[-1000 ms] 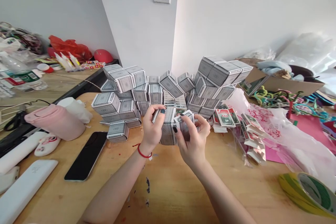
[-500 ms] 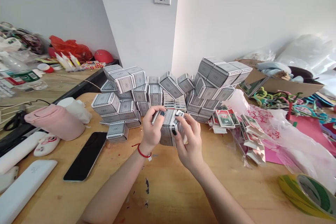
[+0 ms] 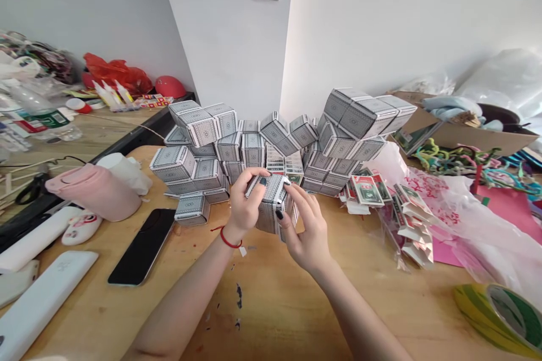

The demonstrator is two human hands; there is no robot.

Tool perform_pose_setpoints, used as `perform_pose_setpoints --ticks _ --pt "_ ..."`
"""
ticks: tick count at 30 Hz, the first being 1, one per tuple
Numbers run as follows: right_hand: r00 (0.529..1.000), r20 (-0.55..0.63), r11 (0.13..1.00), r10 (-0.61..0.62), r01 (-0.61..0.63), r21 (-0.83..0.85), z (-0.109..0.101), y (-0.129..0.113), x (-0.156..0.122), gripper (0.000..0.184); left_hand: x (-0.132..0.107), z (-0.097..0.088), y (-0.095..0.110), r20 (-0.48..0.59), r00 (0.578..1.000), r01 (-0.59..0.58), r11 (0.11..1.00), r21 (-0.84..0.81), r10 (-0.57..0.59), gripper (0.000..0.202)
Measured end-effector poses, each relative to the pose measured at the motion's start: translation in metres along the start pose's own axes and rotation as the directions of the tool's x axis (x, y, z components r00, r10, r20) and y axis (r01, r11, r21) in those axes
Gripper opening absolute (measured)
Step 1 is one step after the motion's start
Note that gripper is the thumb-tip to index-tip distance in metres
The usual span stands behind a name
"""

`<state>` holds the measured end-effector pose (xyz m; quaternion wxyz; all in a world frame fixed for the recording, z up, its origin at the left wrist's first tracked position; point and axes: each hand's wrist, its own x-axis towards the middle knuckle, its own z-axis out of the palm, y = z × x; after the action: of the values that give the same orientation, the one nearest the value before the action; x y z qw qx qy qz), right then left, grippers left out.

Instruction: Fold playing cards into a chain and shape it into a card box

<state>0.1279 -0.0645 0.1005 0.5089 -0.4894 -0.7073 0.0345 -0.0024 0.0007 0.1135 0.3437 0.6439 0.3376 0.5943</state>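
A cube folded from playing cards (image 3: 271, 211), with grey patterned backs outward, is held between my two hands above the table. My left hand (image 3: 244, 206), with a red string bracelet at the wrist, grips its left side, thumb on the top face. On the right side, my right hand (image 3: 309, 231) pinches the cube, its index finger at the top right edge and its thumb against the front. Some of its other fingers are hidden behind the cube. Behind stand stacked card cubes (image 3: 197, 127) on the left and more stacked card cubes (image 3: 359, 115) on the right.
To the left lie a phone (image 3: 141, 245), a pink tumbler (image 3: 95, 192) and a white power bank (image 3: 48, 296). On the right are card boxes (image 3: 366, 189), crumpled plastic (image 3: 478, 225) and a roll of tape (image 3: 499, 316). Small scraps (image 3: 239, 296) dot the table in front.
A card flap standing up at the cube's top right edge now lies flatter under my right fingers. Both hands keep about the same place; the view has shifted slightly.
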Motion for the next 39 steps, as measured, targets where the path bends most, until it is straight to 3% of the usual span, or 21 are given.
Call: perform_pose_setpoints --ticks 15,20,27,33,39 --pt "0.999 0.036 0.998 0.022 -0.024 0.058 -0.007 0.002 0.003 0.046 0.000 0.001 -0.001 0.050 0.999 0.015 1.000 -0.005 -0.015 0.019" --pt "0.988 0.050 0.969 0.147 -0.154 0.191 -0.006 0.007 0.004 0.051 -0.001 0.004 0.002 0.027 1.000 0.011 1.000 -0.019 -0.010 0.018" --pt "0.945 0.074 0.895 0.319 -0.326 0.305 -0.003 0.016 0.005 0.052 -0.004 0.012 0.003 0.002 0.990 0.141 0.990 0.010 -0.141 0.020" --pt "0.949 0.055 0.920 0.310 -0.314 0.233 0.000 0.014 0.006 0.048 -0.001 0.016 0.001 -0.019 0.926 0.373 0.920 -0.122 -0.378 0.016" --pt "0.975 0.156 0.970 0.158 -0.183 0.160 -0.004 0.010 0.008 0.044 0.007 0.014 0.000 -0.053 0.835 0.484 0.778 -0.401 -0.547 0.013"
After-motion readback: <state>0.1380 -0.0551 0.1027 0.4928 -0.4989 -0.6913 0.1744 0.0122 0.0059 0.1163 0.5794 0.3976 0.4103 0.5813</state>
